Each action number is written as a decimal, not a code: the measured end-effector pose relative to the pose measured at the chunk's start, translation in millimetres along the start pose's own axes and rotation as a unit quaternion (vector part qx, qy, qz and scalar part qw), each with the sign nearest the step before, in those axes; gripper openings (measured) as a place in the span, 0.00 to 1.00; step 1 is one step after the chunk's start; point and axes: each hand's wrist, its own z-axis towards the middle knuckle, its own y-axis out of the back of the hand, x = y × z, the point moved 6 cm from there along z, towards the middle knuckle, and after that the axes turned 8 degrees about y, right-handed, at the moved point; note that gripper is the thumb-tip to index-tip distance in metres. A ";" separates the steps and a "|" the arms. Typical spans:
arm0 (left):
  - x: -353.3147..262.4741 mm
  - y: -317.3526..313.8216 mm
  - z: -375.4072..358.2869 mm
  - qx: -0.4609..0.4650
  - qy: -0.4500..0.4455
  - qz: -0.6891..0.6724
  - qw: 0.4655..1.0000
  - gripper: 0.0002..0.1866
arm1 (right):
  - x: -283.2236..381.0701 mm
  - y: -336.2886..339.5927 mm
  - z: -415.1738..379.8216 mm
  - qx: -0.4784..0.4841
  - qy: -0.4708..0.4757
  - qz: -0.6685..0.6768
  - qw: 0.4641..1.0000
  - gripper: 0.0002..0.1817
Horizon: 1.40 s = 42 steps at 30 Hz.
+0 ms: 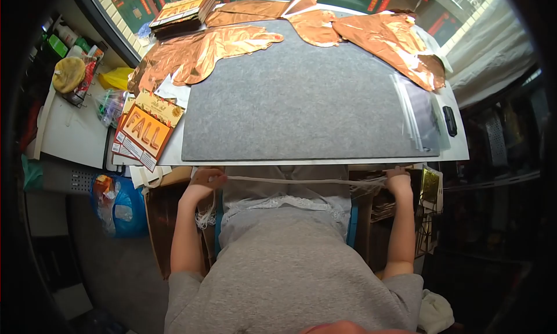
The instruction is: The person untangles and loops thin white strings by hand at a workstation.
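Note:
A pale strand, like a bundle of white string [284, 181], stretches across my lap just below the table's front edge. My left hand [208, 182] is closed on its left end, beside an open cardboard box. Below that hand hangs a loose tangle of white string [205, 219]. At the other end, my right hand [398, 181] is closed on the string, where several thin strands fan out. Brown cardboard pieces [380, 203] lie in a box just under the right hand. The fingertips are small and partly hidden.
A grey felt mat [296, 102] covers the white table. Copper foil balloons [383, 41] lie along its back and left. "FALL" packets [145, 131] sit front left, with another stack [183, 12] behind. Clear plastic bags [415, 110] and a black object [449, 121] are at right. A blue bag [119, 206] stands left.

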 end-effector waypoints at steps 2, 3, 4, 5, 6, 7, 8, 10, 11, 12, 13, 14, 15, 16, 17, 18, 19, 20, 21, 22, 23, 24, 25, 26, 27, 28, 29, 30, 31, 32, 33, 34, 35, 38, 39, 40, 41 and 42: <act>-13.9 -4.6 -1.0 -0.023 0.031 0.061 0.997 0.20 | 37.1 10.1 18.7 0.043 0.013 0.067 0.997 0.12; -21.5 -4.9 -0.2 -0.044 0.054 0.125 0.990 0.21 | 71.5 36.0 20.8 0.011 0.049 0.200 0.979 0.11; -15.3 -15.1 7.4 0.014 0.093 0.157 0.983 0.22 | 106.0 59.7 22.5 -0.043 0.087 0.300 0.949 0.11; -11.9 -28.3 10.6 0.016 0.098 0.157 0.983 0.22 | 139.4 72.1 25.6 -0.074 0.145 0.409 0.898 0.11; -18.2 -44.5 15.3 -0.004 0.030 0.163 0.986 0.22 | 168.0 56.5 28.7 -0.080 0.186 0.389 0.899 0.12; -30.1 -57.1 16.8 -0.025 -0.037 0.169 0.985 0.21 | 194.8 70.1 32.1 -0.101 0.218 0.385 0.891 0.12; -52.9 -66.2 15.1 -0.014 -0.097 0.109 0.989 0.21 | 217.3 79.7 40.3 -0.066 0.229 0.415 0.878 0.11; -82.8 -80.7 18.3 -0.005 -0.153 0.050 0.987 0.20 | 248.8 60.5 56.8 -0.035 0.229 0.398 0.888 0.10; -87.0 -91.1 23.6 0.017 -0.145 0.075 0.986 0.19 | 258.8 46.3 63.6 -0.006 0.224 0.380 0.897 0.09; -88.3 -99.9 27.1 0.041 -0.137 0.100 0.985 0.19 | 262.3 45.3 66.1 -0.035 0.229 0.378 0.896 0.10; -89.2 -103.7 29.2 0.043 -0.135 0.099 0.985 0.19 | 262.7 40.2 66.8 -0.033 0.229 0.379 0.896 0.10; -88.1 -106.9 32.4 0.046 -0.117 0.087 0.988 0.19 | 259.4 38.0 68.1 -0.022 0.213 0.422 0.881 0.10; -86.2 -109.1 34.7 0.050 -0.100 0.074 0.991 0.20 | 256.1 35.6 68.3 -0.011 0.196 0.463 0.864 0.10; -85.8 -110.9 35.5 0.053 -0.099 0.071 0.991 0.20 | 253.8 34.5 66.8 -0.008 0.194 0.462 0.865 0.10; -86.2 -109.8 36.5 0.049 -0.096 0.025 0.994 0.20 | 248.1 35.2 66.1 0.003 0.160 0.500 0.851 0.11; -86.2 -108.4 37.8 0.043 -0.093 -0.022 0.994 0.21 | 243.5 34.5 66.5 0.013 0.126 0.536 0.835 0.11; -83.8 -110.7 39.1 0.044 -0.092 -0.024 0.995 0.21 | 244.6 34.2 65.2 0.015 0.126 0.535 0.835 0.11; -83.5 -107.5 39.1 0.003 -0.113 -0.048 0.992 0.22 | 248.4 44.1 61.8 -0.036 0.159 0.521 0.838 0.11; -82.1 -103.9 38.1 -0.038 -0.134 -0.072 0.988 0.23 | 253.2 54.1 58.9 -0.086 0.192 0.506 0.836 0.12; -77.9 -105.4 39.0 -0.037 -0.131 -0.072 0.988 0.23 | 256.3 57.3 56.8 -0.083 0.193 0.507 0.836 0.12; -74.1 -107.7 41.6 -0.009 -0.111 -0.095 0.989 0.24 | 260.6 79.7 51.0 -0.120 0.233 0.478 0.838 0.12; -70.8 -110.5 42.7 0.018 -0.091 -0.117 0.989 0.26 | 266.1 94.4 46.3 -0.157 0.273 0.448 0.837 0.13; -69.8 -110.7 41.7 0.017 -0.089 -0.118 0.989 0.26 | 272.3 89.6 47.2 -0.155 0.274 0.448 0.837 0.13; -69.2 -110.9 41.1 0.024 -0.077 -0.118 0.990 0.26 | 275.7 83.5 50.6 -0.157 0.247 0.476 0.830 0.14; -68.4 -111.3 41.1 0.030 -0.064 -0.118 0.990 0.26 | 275.9 78.4 53.9 -0.158 0.219 0.503 0.821 0.14; -68.1 -111.3 40.3 0.027 -0.063 -0.119 0.991 0.26 | 276.6 74.9 55.4 -0.158 0.222 0.502 0.821 0.14; -65.9 -112.7 39.6 0.034 -0.040 -0.115 0.992 0.27 | 276.7 76.9 57.4 -0.160 0.222 0.494 0.825 0.14; -63.7 -114.2 39.1 0.042 -0.016 -0.111 0.993 0.28 | 276.6 78.3 58.1 -0.161 0.221 0.486 0.830 0.14; -63.6 -114.0 37.9 0.042 -0.015 -0.112 0.993 0.28 | 276.2 78.8 57.2 -0.160 0.222 0.486 0.830 0.14; -67.4 -111.5 36.3 0.060 -0.007 -0.124 0.990 0.30 | 275.8 77.2 56.7 -0.143 0.219 0.495 0.828 0.13; -71.7 -109.2 34.9 0.078 0.000 -0.136 0.988 0.32 | 275.4 75.9 56.8 -0.126 0.215 0.505 0.827 0.13; -77.3 -104.2 34.3 0.078 -0.001 -0.136 0.988 0.32 | 274.5 76.9 57.1 -0.126 0.215 0.504 0.827 0.13; -82.6 -100.9 33.5 0.097 0.010 -0.138 0.986 0.34 | 273.6 78.9 57.0 -0.133 0.218 0.519 0.815 0.13; -82.0 -105.5 32.9 0.119 0.030 -0.140 0.982 0.37 | 274.8 82.3 56.4 -0.183 0.244 0.500 0.811 0.14; -80.8 -106.8 33.0 0.122 0.036 -0.142 0.982 0.38 | 275.8 87.5 54.6 -0.228 0.265 0.461 0.816 0.14; -80.3 -106.5 33.0 0.122 0.037 -0.141 0.982 0.38 | 274.6 88.5 52.7 -0.228 0.266 0.462 0.815 0.14; -82.0 -105.0 32.6 0.126 0.038 -0.138 0.982 0.37 | 274.7 90.6 53.8 -0.140 0.245 0.491 0.824 0.14; -82.9 -104.3 32.4 0.131 0.040 -0.136 0.981 0.36 | 276.1 86.8 54.2 -0.051 0.222 0.515 0.827 0.13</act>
